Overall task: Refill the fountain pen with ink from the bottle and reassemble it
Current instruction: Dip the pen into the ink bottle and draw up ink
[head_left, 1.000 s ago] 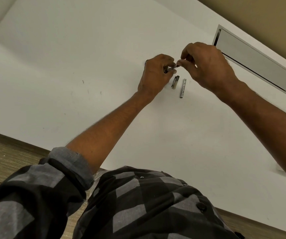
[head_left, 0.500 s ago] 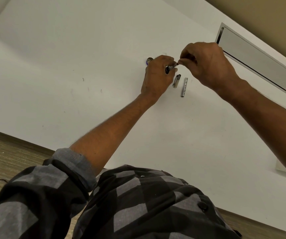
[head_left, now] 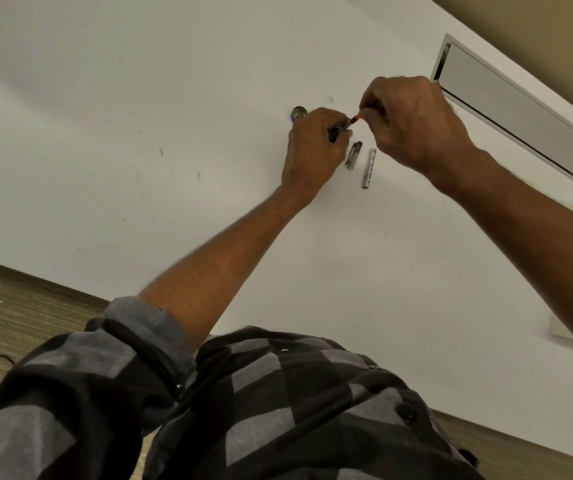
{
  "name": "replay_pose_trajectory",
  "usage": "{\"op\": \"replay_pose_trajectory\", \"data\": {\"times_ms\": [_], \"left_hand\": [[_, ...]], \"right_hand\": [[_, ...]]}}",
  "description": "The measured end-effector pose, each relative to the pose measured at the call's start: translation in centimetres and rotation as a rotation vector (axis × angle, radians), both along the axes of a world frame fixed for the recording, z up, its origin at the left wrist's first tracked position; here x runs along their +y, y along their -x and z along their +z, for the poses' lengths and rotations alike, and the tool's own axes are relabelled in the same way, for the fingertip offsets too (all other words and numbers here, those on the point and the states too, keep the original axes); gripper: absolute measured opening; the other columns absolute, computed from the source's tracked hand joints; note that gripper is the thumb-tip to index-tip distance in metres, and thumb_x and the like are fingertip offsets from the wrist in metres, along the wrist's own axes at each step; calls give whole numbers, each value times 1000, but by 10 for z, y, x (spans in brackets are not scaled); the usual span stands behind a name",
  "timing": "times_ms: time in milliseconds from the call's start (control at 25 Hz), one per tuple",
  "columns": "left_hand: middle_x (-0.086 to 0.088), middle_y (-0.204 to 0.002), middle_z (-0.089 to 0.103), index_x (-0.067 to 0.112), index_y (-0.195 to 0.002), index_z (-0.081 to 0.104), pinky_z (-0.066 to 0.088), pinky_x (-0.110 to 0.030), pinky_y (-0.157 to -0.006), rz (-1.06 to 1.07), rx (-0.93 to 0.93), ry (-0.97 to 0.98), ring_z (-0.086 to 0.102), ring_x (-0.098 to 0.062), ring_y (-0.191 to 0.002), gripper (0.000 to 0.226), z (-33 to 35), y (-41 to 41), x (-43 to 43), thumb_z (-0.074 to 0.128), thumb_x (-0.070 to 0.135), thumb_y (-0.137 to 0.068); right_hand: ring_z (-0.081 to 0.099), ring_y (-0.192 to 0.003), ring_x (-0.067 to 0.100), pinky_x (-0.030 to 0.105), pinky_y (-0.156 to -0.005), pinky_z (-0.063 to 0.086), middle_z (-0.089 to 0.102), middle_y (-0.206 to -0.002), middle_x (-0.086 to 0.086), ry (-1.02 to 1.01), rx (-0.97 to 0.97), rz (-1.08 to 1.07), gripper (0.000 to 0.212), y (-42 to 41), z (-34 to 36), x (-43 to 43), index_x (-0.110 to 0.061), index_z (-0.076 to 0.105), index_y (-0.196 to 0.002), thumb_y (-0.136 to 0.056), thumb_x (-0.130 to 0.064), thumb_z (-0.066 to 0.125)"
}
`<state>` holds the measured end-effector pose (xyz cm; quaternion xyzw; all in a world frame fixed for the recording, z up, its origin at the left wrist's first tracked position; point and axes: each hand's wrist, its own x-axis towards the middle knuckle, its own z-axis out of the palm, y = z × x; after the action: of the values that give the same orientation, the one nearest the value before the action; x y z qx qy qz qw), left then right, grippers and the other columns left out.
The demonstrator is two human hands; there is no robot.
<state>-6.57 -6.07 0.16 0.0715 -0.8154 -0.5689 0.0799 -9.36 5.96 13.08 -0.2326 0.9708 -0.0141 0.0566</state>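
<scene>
While steadied by left hand (head_left: 314,150) clenched around grip section (head_left: 334,132), converter (head_left: 350,123) pinched at red knob (head_left: 356,117) by right hand (head_left: 416,123), probably for twisting the piston. Ink bottle (head_left: 298,114) just behind left knuckles, lid state unclear. Cap (head_left: 353,154) and barrel (head_left: 369,168) parked side by side beneath, apart, awaiting reassembly. White table (head_left: 139,98) with recessed cable hatch (head_left: 513,109); carpet (head_left: 8,313) below.

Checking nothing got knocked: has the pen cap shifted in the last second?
No. The pen cap lies beside the barrel, same gap as before.
</scene>
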Motion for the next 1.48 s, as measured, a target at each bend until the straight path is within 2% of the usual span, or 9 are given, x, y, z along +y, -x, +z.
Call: {"op": "replay_pose_trajectory", "data": {"times_ms": [320,480,560,680,840,960,1120,1320,1480], "left_hand": [[-3,-99,77,8,-100,79,57,-27,-83,23,-13,-33,68,-11,-85,16,5,-2,3,77,13,-85],[-4,-105,78,7,-105,79,59,-28,-88,49,-22,-81,72,-13,-93,22,-1,-3,3,79,13,-84],[-5,-109,77,8,-105,79,57,-25,-91,54,-21,-93,71,-13,-98,23,-1,-3,2,80,14,-83],[-6,-111,77,7,-104,79,55,-19,-91,52,-23,-109,71,-12,-100,23,-1,-4,3,81,13,-82],[-4,-111,77,9,-106,79,56,-19,-91,40,-25,-123,71,-12,-99,24,-2,-3,3,81,11,-82],[-5,-108,77,7,-106,79,55,-17,-89,40,-38,-139,72,-13,-96,24,-1,-2,4,81,9,-81],[-5,-105,78,6,-105,79,49,-6,-82,67,-27,-139,68,-9,-89,23,-3,0,3,81,10,-83],[-6,-103,78,7,-105,78,47,-1,-79,62,-5,-142,66,-6,-86,23,-5,-2,3,82,12,-83],[-3,-107,78,9,-105,79,57,-18,-87,61,3,-164,72,-9,-91,24,-9,-4,5,82,14,-83]], "right_hand": [[57,-67,36,46,-62,50,52,-73,9,-184,84,-39,47,2,-5,-2,-5,59,-88,-108,-41,37],[58,-75,30,43,-65,49,61,-86,8,-121,20,-19,44,1,-2,1,-9,61,-99,-107,-48,45],[62,-83,31,45,-70,53,66,-98,9,-58,-38,40,32,1,1,3,-10,60,-109,-106,-41,51],[63,-88,35,43,-71,50,67,-103,13,-66,-71,111,20,0,3,4,-8,60,-109,-106,-26,52],[62,-84,38,40,-66,41,67,-100,18,-150,4,56,35,2,-6,-3,-3,59,-109,-108,-37,49],[55,-73,39,44,-65,40,65,-92,23,-197,79,89,45,5,-11,-6,1,57,-104,-108,-42,45],[44,-68,33,42,-67,33,64,-86,24,-204,100,63,51,7,-12,-9,2,58,-98,-109,-46,41],[61,-81,37,45,-69,48,68,-98,16,-94,73,2,44,1,-7,-5,-6,60,-108,-107,-47,46],[65,-93,33,49,-77,56,68,-107,11,-12,-31,132,20,-1,-3,-1,-11,60,-117,-104,-25,55]]}}
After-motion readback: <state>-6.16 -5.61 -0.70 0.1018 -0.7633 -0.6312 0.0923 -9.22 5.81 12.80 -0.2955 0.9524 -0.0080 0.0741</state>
